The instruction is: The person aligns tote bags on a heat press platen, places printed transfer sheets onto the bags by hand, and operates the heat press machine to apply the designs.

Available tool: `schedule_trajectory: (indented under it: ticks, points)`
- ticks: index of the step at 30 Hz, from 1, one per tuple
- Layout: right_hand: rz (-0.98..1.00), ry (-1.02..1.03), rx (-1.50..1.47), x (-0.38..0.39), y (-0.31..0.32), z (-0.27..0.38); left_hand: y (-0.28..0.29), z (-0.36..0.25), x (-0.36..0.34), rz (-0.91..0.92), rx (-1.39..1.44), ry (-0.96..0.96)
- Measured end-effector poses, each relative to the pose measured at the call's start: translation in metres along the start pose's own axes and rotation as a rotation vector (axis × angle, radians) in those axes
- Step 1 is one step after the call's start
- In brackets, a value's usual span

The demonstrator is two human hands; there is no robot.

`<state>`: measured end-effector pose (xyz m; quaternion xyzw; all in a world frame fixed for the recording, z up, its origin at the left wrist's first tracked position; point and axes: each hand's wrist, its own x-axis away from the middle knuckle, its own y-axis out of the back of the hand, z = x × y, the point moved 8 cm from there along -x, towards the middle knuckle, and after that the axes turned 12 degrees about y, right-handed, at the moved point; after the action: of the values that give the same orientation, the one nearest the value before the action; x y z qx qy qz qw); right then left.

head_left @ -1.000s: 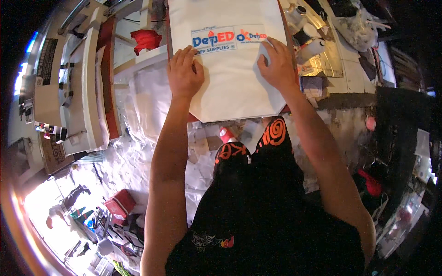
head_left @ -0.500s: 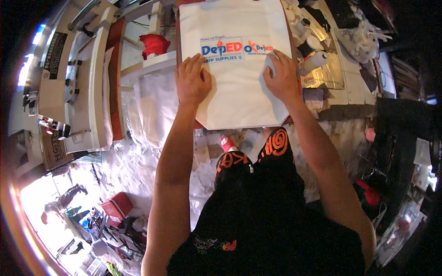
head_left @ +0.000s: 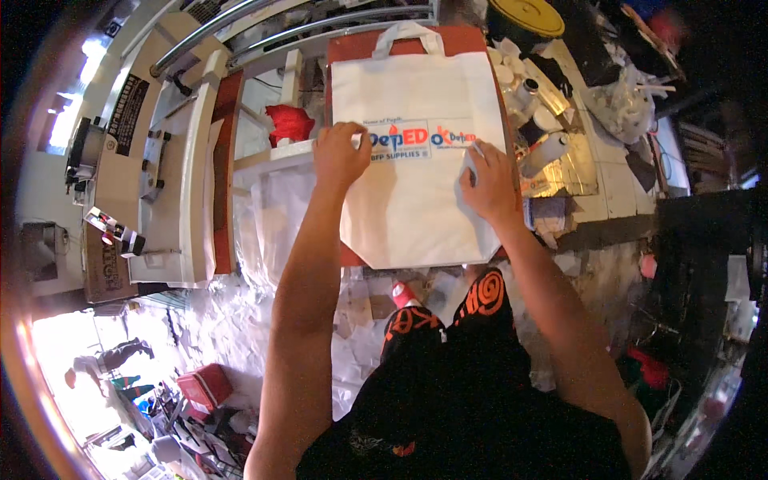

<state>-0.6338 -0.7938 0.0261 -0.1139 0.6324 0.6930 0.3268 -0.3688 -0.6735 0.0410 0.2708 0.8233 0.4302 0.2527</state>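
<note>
A white fabric tote bag point(head_left: 416, 216) lies flat on a red-brown board point(head_left: 344, 48), its handle loop point(head_left: 408, 34) at the far end. Blue and red print crosses its middle. At the bag's left edge, my left hand point(head_left: 340, 160) has its fingers curled and its thumb close to the forefinger, seemingly pinching the fabric. Over the right side of the print lies my right hand point(head_left: 492, 184), fingers bent forward and thumb apart, resting on the bag. The left hand covers the start of the print.
A white machine frame with metal rails point(head_left: 216, 32) stands at left, near a red cloth point(head_left: 288, 124). Bottles point(head_left: 548, 152), cups and a gold sheet point(head_left: 564, 172) crowd the right side. A round yellow lid point(head_left: 528, 16) is at the far right. Crumpled plastic sheeting point(head_left: 240, 320) covers the floor.
The view has shifted, so the bag sits lower and its handle now shows. My left fingers have curled with the thumb drawn in; my right hand stays by the print, fingers more bent.
</note>
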Motion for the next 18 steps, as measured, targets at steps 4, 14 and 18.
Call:
schedule_trajectory:
  ticks: [4,14,18]
  points:
    - [0.022,-0.01,-0.019,-0.008,0.003,0.005,-0.018,-0.036,-0.044,0.139,-0.063,-0.133]
    - [0.036,-0.085,-0.025,-0.006,0.001,-0.006,-0.057,-0.07,-0.077,0.275,-0.425,-0.118]
    - [0.047,-0.097,-0.052,-0.007,0.003,-0.005,-0.071,-0.056,-0.087,0.425,-0.382,0.028]
